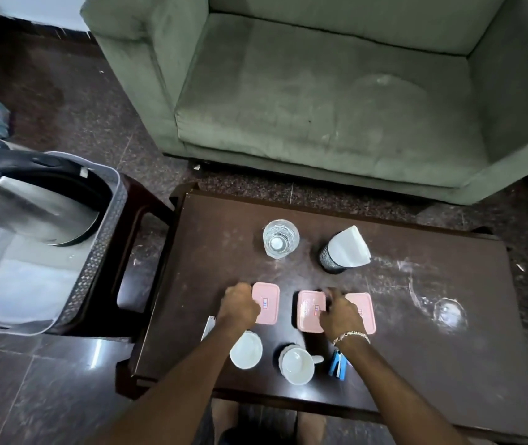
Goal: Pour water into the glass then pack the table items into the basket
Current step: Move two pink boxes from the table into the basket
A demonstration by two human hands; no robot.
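Over the pink boxes (pixel 310 311), left hand (pixel 239 304) and right hand (pixel 339 313), knuckles up.

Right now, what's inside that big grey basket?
A shiny metal kettle with a black handle sits tilted inside the grey basket. The rest of the basket floor looks bare, but the kettle hides what's beneath it, and the picture's edge cuts off the left part.

Table (pixel 416 316) far row: glass (pixel 280 238) left, napkin holder (pixel 336 255) right
Middle row: three lidded boxes (pixel 310 311)
Near row: two cups (pixel 298 364)
Basket (pixel 108 239): left of table, kettle (pixel 24 207) inside
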